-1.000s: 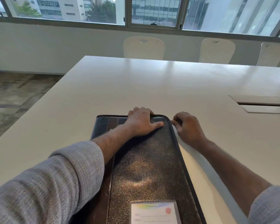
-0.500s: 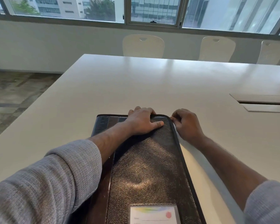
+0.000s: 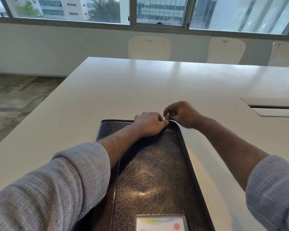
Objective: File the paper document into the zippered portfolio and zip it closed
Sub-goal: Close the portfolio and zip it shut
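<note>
Zippered portfolio lies flat and folded shut on the white bench. Its long axis runs away from the person, with the card window at the near end. The paper document is not visible; judged to be already inside.

Left hand rests palm-down on the cover at the far end, fingers lying fairly flat with their tips over the far edge, thumb pointing toward the far right corner. It presses rather than grips.

Right hand sits at the far right corner, just beside the left thumb. Its fingers are curled and pinched together on something small at the rim. Judged to be the zipper pull, though the pull itself is too small to make out.

Key relation: the pinch sits at the corner, and the far edge runs leftward from it under the left hand. The right hand is nearer the zipper track. The left hand would probably have to lift clear for the zip to continue along that edge.
</note>
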`<state>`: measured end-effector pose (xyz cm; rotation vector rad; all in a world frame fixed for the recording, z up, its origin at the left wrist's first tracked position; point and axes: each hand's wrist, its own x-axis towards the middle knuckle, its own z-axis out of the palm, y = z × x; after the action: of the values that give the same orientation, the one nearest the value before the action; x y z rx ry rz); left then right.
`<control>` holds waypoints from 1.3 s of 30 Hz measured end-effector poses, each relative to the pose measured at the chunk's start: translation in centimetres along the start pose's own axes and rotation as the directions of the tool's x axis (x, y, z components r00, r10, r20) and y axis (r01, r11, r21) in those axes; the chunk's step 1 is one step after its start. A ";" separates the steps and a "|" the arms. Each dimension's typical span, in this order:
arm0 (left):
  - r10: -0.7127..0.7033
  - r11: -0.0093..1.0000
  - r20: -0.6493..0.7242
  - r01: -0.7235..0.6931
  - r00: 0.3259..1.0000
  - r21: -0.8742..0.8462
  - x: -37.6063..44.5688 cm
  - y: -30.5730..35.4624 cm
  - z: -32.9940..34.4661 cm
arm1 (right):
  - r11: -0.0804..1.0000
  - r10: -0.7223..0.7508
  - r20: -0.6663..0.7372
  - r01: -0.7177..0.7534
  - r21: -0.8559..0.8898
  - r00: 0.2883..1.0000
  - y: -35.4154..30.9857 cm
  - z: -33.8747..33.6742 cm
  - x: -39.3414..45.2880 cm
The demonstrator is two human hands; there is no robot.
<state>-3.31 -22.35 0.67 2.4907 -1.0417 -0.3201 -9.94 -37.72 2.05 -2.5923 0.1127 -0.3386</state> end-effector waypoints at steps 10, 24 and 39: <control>-0.179 0.976 -0.029 0.174 0.983 -0.133 0.8 1.3 0.0 | 0.772 0.369 0.084 -0.355 0.528 0.926 -0.5 0.9 -1.6; -0.349 0.903 0.064 0.354 0.935 -0.244 2.2 3.3 -1.1 | 0.637 0.428 0.017 -0.315 0.704 0.904 -0.1 1.2 -4.8; -0.293 0.952 -0.037 0.288 0.955 -0.099 2.5 3.0 -1.7 | 0.773 0.489 -0.005 -0.430 0.467 0.872 -0.8 2.3 -4.9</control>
<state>-2.84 -25.54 3.49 2.5513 -0.6225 -0.3807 -14.04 -35.22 -0.51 -1.9896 0.6314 -0.3011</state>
